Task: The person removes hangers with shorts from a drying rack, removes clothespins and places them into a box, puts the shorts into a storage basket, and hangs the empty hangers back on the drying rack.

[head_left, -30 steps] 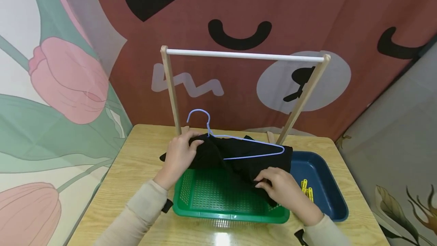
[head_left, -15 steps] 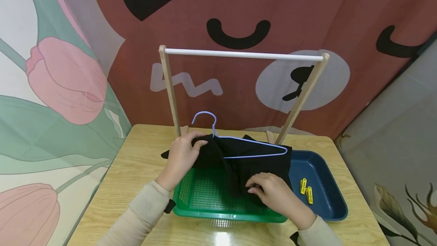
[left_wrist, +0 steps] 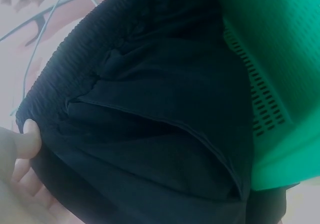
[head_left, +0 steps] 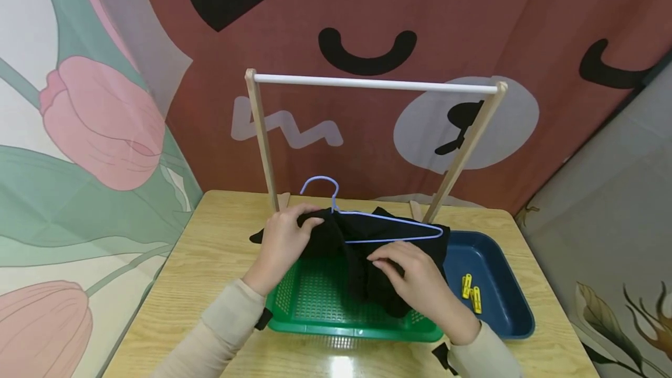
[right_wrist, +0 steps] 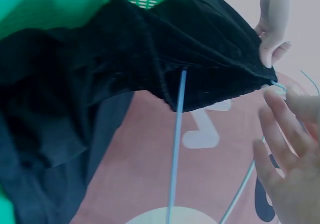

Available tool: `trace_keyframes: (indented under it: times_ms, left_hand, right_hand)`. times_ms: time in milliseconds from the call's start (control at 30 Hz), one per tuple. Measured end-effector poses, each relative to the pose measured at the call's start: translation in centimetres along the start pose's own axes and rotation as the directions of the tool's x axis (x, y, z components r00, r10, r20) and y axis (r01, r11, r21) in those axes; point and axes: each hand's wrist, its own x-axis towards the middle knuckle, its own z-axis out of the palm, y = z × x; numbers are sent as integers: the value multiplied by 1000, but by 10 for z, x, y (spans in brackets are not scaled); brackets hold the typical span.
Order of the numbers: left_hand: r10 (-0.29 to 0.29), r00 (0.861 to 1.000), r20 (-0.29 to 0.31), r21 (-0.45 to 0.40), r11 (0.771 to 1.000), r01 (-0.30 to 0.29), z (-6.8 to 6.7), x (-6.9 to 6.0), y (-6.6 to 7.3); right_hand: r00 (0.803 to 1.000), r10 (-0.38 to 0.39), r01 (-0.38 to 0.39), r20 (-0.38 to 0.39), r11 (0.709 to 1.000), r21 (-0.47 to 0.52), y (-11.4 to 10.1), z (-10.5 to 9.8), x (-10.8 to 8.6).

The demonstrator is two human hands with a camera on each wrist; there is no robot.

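Note:
Black pants (head_left: pixel 325 241) with a gathered elastic waistband and a side pocket lie bunched over a green basket (head_left: pixel 315 328). My left hand (head_left: pixel 282 241) pinches the waistband edge between thumb and fingers; the left wrist view shows the thumb on top of the cloth. A light blue hanger (head_left: pixel 391 219) is partly inside the waist opening. Its hook and right arm show, while its left part is hidden by the cloth. My right hand (head_left: pixel 412 273), fingers loosely bent, hovers over the front of the pants. In the right wrist view its spread fingers (right_wrist: pixel 280 129) hold nothing.
Behind the pants stands a wooden rack with a white bar (head_left: pixel 373 83). A dark blue tray (head_left: pixel 499 284) with several yellow clothespins (head_left: pixel 476 299) sits at the right on the wooden table (head_left: pixel 205 255). Printed curtains surround the table.
My right hand has let go of the lower cloth and moved left and up toward the hanger. The hanger has shifted slightly right and down. My left hand has edged right, still gripping the waistband.

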Motion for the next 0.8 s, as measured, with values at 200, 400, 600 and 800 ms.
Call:
trace_keyframes:
  times_ms: [200, 400, 600, 800]
  left_hand:
    - [14, 1000, 21, -9, 1000, -14, 1, -1, 4]
    - [29, 999, 45, -2, 1000, -29, 1, -3, 7]
    - [66, 997, 41, 16, 998, -67, 3, -4, 9]
    - [80, 996, 30, 25, 996, -80, 4, -5, 11]
  right_hand:
    - [986, 13, -6, -167, 999, 40, -4, -5, 16]
    - [970, 68, -71, -234, 997, -6, 1, -7, 24]
    - [954, 223, -234, -199, 972, -33, 6, -1, 25]
    - [931, 312, -320, -189, 947, -9, 8, 5, 24]
